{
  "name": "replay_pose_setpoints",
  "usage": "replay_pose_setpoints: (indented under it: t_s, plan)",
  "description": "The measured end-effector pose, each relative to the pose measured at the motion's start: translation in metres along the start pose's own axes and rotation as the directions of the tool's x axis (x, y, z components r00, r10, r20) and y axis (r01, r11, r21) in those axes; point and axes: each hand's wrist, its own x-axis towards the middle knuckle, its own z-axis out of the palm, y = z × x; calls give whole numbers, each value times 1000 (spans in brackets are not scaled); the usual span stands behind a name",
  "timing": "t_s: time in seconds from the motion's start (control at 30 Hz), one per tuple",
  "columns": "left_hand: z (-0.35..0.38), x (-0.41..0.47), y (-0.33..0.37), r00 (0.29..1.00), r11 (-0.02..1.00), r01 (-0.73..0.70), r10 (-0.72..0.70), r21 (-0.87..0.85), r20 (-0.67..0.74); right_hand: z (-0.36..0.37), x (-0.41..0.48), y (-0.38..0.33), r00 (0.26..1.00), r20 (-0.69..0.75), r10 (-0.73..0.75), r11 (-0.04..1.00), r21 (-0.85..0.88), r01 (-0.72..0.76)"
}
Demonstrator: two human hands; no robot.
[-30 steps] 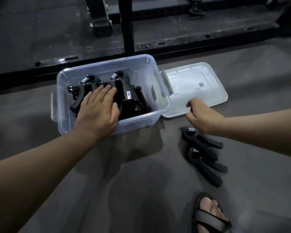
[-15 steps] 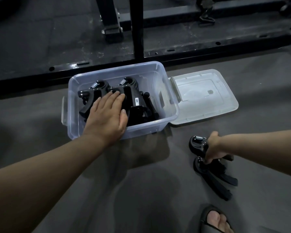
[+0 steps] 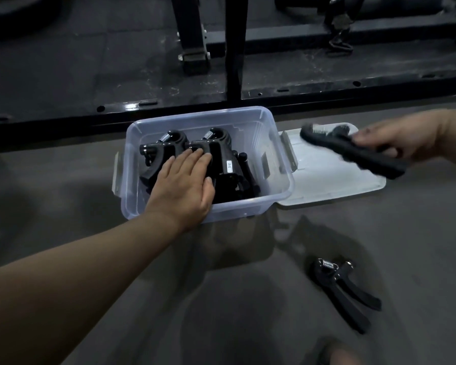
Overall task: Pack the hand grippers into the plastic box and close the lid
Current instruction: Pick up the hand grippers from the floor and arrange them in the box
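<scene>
A clear plastic box (image 3: 271, 164) sits on the grey floor with several black hand grippers (image 3: 221, 151) packed in its left and middle part. My left hand (image 3: 184, 185) lies flat on those grippers, fingers spread. The box's lid (image 3: 334, 180) lies open on the floor to the right of the box. My right hand (image 3: 395, 139) holds a black hand gripper (image 3: 353, 151) in the air above the lid, its spring end pointing toward the box; it is blurred. One more hand gripper (image 3: 345, 288) lies on the floor at the lower right.
A black metal frame rail (image 3: 327, 88) with an upright post (image 3: 234, 48) runs just behind the box. Dark rubber mat lies beyond it. A foot in a sandal (image 3: 334, 351) shows at the bottom edge, near the loose gripper.
My right hand went down to the two grippers on the floor, took hold of one, and lifted it up over the lid. My left hand stayed on the grippers in the box.
</scene>
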Motion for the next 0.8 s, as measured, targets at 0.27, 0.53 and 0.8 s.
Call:
replay_pose_setpoints:
  t_s: [0.27, 0.53, 0.8]
  plan:
    - [0, 0, 0, 1000, 1000, -5, 5, 4, 0, 92, 49, -85, 982, -115, -150, 966, -228, 121]
    - [0, 0, 0, 1000, 1000, -5, 5, 2, -25, 140, 105, -74, 877, -451, -165, 818, -560, -134]
    - [-1, -1, 0, 1000, 1000, -11, 11, -7, -28, 144, 129, -52, 919, -337, -207, 686, -719, -109]
